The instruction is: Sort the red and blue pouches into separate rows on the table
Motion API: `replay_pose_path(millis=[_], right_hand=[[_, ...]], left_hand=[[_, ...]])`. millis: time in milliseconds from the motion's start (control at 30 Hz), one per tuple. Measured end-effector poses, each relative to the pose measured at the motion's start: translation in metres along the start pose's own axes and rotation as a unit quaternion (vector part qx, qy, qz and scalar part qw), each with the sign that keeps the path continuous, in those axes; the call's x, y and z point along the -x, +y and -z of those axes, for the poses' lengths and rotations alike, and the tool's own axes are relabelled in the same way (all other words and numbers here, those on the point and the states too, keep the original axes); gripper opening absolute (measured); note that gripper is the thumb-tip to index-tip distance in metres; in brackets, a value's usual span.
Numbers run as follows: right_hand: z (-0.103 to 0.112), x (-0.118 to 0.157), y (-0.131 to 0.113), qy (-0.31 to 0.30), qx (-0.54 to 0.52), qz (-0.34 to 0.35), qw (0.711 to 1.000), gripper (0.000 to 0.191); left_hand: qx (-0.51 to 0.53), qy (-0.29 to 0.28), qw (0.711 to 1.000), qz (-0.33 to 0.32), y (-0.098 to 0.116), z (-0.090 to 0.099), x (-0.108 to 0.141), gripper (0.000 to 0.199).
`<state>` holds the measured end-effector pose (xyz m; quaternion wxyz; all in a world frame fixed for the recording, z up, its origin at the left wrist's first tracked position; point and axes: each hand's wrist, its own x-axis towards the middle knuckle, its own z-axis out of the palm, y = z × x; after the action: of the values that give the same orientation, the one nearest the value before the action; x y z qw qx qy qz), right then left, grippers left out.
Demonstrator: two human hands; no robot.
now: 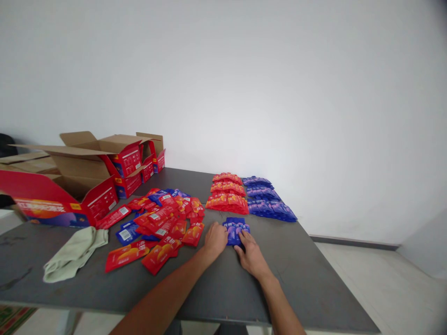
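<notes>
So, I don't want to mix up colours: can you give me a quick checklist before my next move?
1. Left hand and right hand at the small blue group: ok.
2. Small group all blue, as far as visible: ok.
3. Number of packets in it: cannot tell, they overlap and fingers cover part.
4. Red rows and blue rows each one colour: ok.
5. Loose pile sorted by colour: not ok, red and blue mixed.

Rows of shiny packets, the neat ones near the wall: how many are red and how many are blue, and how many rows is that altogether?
Red rows: 3
Blue rows: 3
Total: 6
</notes>
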<state>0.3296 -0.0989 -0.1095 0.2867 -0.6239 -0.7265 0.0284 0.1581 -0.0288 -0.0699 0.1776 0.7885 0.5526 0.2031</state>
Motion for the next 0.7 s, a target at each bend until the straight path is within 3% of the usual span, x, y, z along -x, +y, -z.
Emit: replay_pose_path(millis=[100, 200, 367, 533, 700], right_hand=[[-0.003, 0.001, 0.005, 0.003, 0.0, 0.012, 1.0, 0.053], [-0.005, 0.001, 0.007, 0.003, 0.001, 0.025, 1.0, 0.051], [-0.003, 0.003, 0.01, -0.006, 0.006, 0.022, 1.0, 0.053], [0.01, 0.012, 0.022, -0.009, 0.03, 0.004, 1.0, 0.053], [0.021, 0.018, 0.029, -0.008, 0.041, -0.011, 0.999, 0.055]], left_hand=[[0.018, 0.013, 0.993, -0.117, -0.002, 0.0, 0.007, 0.032], [0.041, -0.02, 0.976, -0.213, -0.007, -0.002, 0.013, 0.044], [0.037, -0.066, 0.974, -0.215, -0.007, -0.008, 0.015, 0.046], [0.029, -0.039, 0.975, -0.217, 0.014, -0.017, 0.02, 0.04], [0.012, -0.026, 0.984, -0.176, 0.033, -0.023, 0.03, 0.042]])
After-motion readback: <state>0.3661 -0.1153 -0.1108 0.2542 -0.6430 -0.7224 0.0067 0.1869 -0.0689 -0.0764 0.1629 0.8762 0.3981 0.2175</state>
